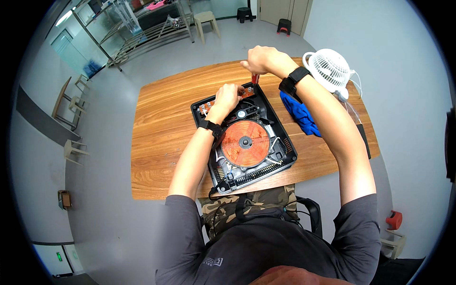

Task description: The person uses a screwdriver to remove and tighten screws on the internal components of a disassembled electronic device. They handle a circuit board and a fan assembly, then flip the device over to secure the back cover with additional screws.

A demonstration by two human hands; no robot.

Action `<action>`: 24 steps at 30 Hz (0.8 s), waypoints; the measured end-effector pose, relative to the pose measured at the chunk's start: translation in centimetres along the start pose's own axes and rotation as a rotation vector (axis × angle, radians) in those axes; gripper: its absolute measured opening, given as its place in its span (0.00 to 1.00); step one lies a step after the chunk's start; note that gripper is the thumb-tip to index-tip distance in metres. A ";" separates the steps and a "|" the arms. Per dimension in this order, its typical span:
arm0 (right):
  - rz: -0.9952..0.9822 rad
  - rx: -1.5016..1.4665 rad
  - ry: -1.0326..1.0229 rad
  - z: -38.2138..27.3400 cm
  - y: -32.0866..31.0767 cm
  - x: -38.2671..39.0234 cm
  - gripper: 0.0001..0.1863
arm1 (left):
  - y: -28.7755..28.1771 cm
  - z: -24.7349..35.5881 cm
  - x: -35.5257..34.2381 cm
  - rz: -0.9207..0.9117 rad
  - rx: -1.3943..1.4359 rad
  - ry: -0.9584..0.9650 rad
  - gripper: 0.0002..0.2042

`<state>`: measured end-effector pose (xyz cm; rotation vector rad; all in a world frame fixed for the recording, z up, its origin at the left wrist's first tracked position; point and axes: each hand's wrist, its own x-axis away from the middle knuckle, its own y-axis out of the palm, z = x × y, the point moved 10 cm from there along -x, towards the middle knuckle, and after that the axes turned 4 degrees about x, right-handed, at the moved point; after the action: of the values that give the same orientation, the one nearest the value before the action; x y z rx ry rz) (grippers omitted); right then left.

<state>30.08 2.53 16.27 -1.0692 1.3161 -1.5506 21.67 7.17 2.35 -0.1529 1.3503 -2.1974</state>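
An opened induction cooker (280,114) lies on the table in front of me, its black casing slightly turned. The round copper-coloured coil (246,143) fills its near half, with a small fan (241,114) just beyond. At the far edge, my right hand (264,60) is closed round the top of a red-handled screwdriver (255,78), which points down at the casing's far corner. My left hand (228,96) reaches to the orange-brown circuit board (248,92) along the far side; its fingers are curled there, and what they hold, if anything, is hidden.
A wooden table (159,123) carries the cooker. Right of it lie a blue cloth (300,114) and a white fan (329,69) with a cable. A dark flat object (364,141) rests at the right edge. Metal shelving (142,45) and stools (206,20) stand beyond.
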 end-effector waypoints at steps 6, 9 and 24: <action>-0.102 -0.199 -0.169 -0.9 -0.8 1.6 0.21 | 0.5 -0.9 -0.4 -0.011 -0.012 -0.021 0.18; -0.127 -0.228 -0.119 -0.4 -0.2 0.9 0.17 | 0.9 -1.2 -0.5 -0.021 -0.001 -0.021 0.18; -0.049 -0.072 -0.186 0.4 0.8 0.0 0.22 | 0.9 -0.7 -0.7 -0.036 0.022 -0.014 0.17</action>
<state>30.48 2.28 15.55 -1.2674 1.2338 -1.4113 22.30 7.78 1.36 -0.1851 1.3254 -2.2362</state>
